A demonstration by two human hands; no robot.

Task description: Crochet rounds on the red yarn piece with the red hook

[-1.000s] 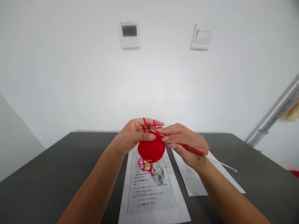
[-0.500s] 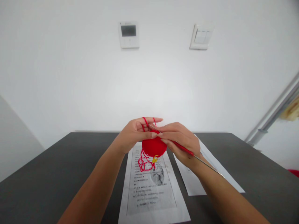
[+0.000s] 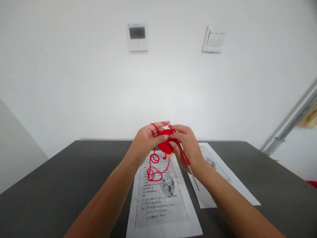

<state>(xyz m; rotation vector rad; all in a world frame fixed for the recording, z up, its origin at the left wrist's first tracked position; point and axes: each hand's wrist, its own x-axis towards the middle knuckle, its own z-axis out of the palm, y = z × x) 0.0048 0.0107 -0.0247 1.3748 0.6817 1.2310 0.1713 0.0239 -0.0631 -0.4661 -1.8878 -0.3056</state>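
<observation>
My left hand [image 3: 148, 138] pinches the edge of a round red crochet piece [image 3: 163, 146] between thumb and fingers. Red yarn [image 3: 154, 127] loops over its raised index finger and runs across to the hook's tip. In my right hand [image 3: 188, 145] is a crochet hook [image 3: 182, 153] with a red grip and thin metal ends; one end points up near my left fingertip, the other slants down toward my right wrist. A small yellow marker [image 3: 170, 154] hangs at the lower edge of the piece. Loose red yarn [image 3: 155, 180] dangles below in loops.
Beneath my hands a printed sheet [image 3: 163, 221] lies on the dark table [image 3: 49, 185]. A second sheet [image 3: 237, 190] is under my right forearm. On the white wall behind are a panel with a screen [image 3: 138, 37] and a light switch [image 3: 214, 39].
The hook has swung steeper, its tip now up by my left index fingertip with yarn across it. The crochet piece has moved up and right and tilted; the yellow marker has shifted right.
</observation>
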